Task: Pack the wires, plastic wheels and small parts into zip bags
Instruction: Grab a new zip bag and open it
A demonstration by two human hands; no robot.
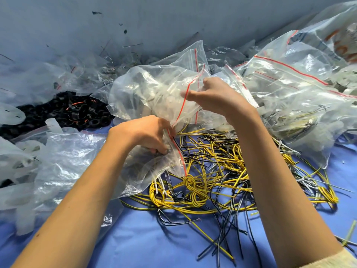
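A clear zip bag [146, 93] with a red seal line lies crumpled at the centre, holding pale plastic parts. My left hand [146, 133] pinches the lower part of its mouth near the red line. My right hand [210, 95] grips the upper edge of the same mouth, fingers curled into the plastic. Below and to the right of the bag sprawls a tangle of yellow, black and white wires [216, 171] on the blue table [154, 238]. A heap of black plastic wheels [77, 113] lies at the left.
More clear zip bags [289, 84] with red seals pile up at the right and back. Empty crumpled bags [63, 163] and white plastic pieces [17, 171] cover the left. A grey wall [135, 20] rises behind.
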